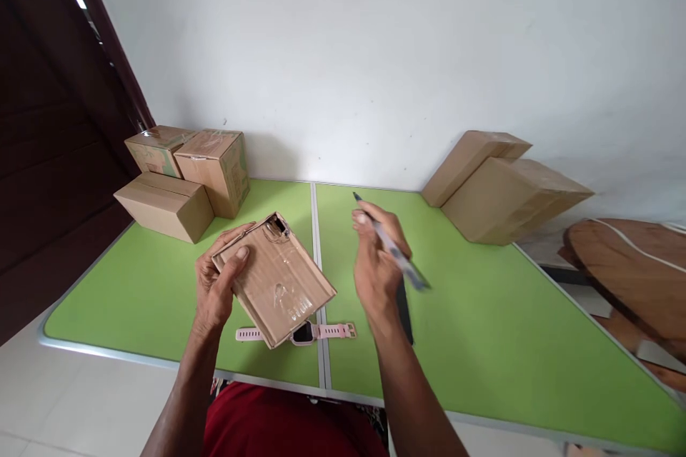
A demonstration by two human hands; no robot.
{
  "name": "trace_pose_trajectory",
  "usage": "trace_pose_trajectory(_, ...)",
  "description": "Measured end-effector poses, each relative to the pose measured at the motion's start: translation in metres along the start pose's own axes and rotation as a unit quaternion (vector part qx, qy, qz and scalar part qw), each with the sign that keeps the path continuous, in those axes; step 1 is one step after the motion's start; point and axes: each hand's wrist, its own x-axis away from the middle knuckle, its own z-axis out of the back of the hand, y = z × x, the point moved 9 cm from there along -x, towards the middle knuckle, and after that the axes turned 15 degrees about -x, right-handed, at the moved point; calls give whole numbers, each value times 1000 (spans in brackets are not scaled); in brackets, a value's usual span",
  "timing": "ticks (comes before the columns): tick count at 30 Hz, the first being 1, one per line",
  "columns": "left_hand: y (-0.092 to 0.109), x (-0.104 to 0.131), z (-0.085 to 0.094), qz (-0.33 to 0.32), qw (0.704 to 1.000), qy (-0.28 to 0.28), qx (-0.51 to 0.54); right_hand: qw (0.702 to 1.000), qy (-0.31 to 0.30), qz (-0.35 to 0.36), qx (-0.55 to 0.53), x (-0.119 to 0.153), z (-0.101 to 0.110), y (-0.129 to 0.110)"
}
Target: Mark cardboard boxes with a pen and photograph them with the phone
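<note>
The left hand (217,282) is in the middle of the frame, a bit to the left, and it grips a thin brown box (281,278). Its thumb lies flat on top of the box, and the other fingers go behind the edge. The left arm comes up from the bottom and leans to the right. The box is tipped, with a small dark hole in its top corner.

The right hand (379,253) is just right of the middle, well apart from the left one. Its fingers are curled around a pen (397,254). The pen slants, with its dark tip up and to the left, and its other end is blurry. The right arm comes up from the bottom and leans to the left.

Below the box, and partly hidden by it, is a pink watch (335,330), on the green table (161,300). A flat dark thing (406,314) is partly hidden by the right hand. Three boxes (166,206) are grouped at the left, and two boxes (504,200) lean at the right, near the white wall (343,50).
</note>
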Motion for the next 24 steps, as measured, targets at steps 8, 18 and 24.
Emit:
trace_pose_trajectory(8, -3, 0, 2, 9, 1000, -4, -11, 914, -346, -7, 211, 23, -71, 119)
trace_pose_trajectory(18, 3, -1, -6, -5, 999, -24, -32, 873, -376, -133, 281, 46, -54, 130)
trace_pose_trajectory(24, 2, 0, -5, -14, 1000, -19, -20, 832, -195, -382, 350, 94, 57, 125)
